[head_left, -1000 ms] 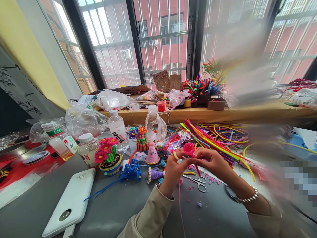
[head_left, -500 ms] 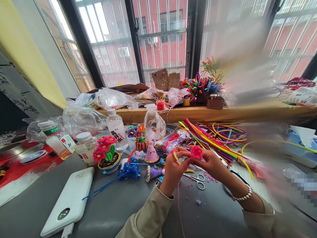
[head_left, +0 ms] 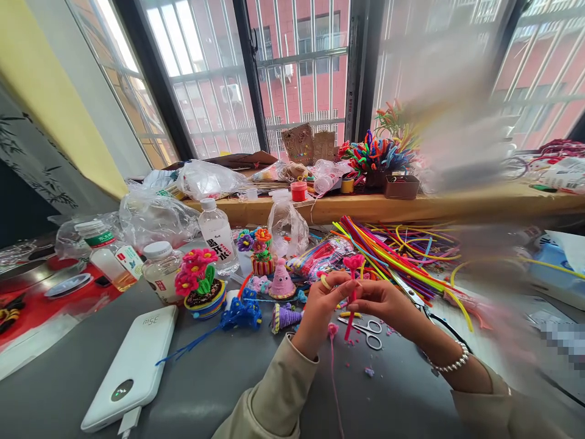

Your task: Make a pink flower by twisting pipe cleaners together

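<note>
Both my hands meet over the grey table (head_left: 219, 378) and pinch a pink pipe-cleaner flower (head_left: 353, 263) by its red stem. My left hand (head_left: 320, 308) is closed on the stem from the left and wears a yellow loop on one finger. My right hand (head_left: 388, 303), with a pearl bracelet at the wrist, is closed on the stem from the right. The flower head stands upright above my fingers. A thin pink pipe cleaner (head_left: 333, 360) hangs down below my left hand. Small scissors (head_left: 368, 329) lie on the table just under my hands.
Finished pipe-cleaner pots (head_left: 201, 286) and cones (head_left: 282, 281) stand left of my hands. A heap of coloured pipe cleaners (head_left: 393, 253) lies behind. A white power bank (head_left: 132, 366), water bottles (head_left: 218, 238) and plastic bags sit at the left. The wooden sill (head_left: 411, 207) holds more craft items.
The flower has turned upright, its head now above my fingers and its red stem showing below. My hands stay together in about the same place.
</note>
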### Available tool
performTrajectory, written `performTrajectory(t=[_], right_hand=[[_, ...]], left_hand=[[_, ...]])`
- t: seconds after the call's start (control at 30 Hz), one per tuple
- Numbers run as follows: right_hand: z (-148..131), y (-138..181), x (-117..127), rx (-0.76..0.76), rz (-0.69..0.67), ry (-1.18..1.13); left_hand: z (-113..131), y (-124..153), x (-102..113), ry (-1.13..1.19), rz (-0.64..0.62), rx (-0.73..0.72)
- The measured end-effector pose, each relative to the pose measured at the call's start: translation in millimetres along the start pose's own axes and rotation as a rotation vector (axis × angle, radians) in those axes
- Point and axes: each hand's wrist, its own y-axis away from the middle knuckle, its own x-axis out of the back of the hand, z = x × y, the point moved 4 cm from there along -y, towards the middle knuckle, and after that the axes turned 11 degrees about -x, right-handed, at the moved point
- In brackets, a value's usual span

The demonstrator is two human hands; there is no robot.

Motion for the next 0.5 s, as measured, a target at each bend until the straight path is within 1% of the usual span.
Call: performTrajectory(t=[0.13, 0.33, 0.5], right_hand=[[0.1, -0.1, 1.0, -0.01, 0.025, -0.017], [0.6, 0.1, -2.5, -0.048, 0.003, 0.027], [0.9, -0.1, -0.1, -0.052, -0.012, 0.076]], left_hand=[[-1.4, 0.2, 0.2, 0.02, 0.026, 0.028], [-2.5, 1.2, 5.7, 0.043, 0.178, 0.028], [1.5, 1.4, 6.5, -0.048, 0.19, -0.039]])
